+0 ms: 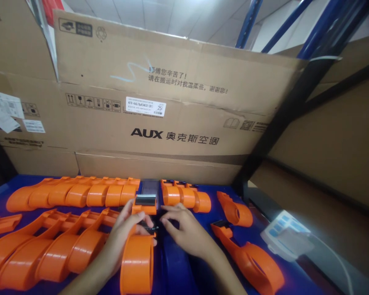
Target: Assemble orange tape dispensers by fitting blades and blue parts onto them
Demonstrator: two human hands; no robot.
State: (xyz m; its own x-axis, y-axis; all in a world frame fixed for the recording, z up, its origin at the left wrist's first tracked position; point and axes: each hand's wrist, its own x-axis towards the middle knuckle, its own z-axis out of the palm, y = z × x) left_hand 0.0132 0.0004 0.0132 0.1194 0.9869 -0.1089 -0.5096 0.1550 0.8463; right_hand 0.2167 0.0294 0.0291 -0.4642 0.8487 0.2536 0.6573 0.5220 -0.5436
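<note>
My left hand (126, 227) is wrapped round an orange plastic tape dispenser (137, 262). The dispenser's wide ring hangs toward me, and its head, with a dark roller and a toothed metal edge, points away. Just right of the dispenser head is my right hand (180, 225), its fingers apart and thumb spread, with nothing visible in it. A small dark part (151, 228) shows beside the left fingertips, partly hidden. Behind the dispenser head stands a clear-topped box (150, 187).
Rows of orange dispensers (76, 194) line the blue surface (175, 262) at left, with more (186, 197) behind my right hand. Two others (252, 262) lie at right near a white device (284, 235) with a cable. Cardboard panels (172, 123) and a dark metal post (270, 106) stand behind.
</note>
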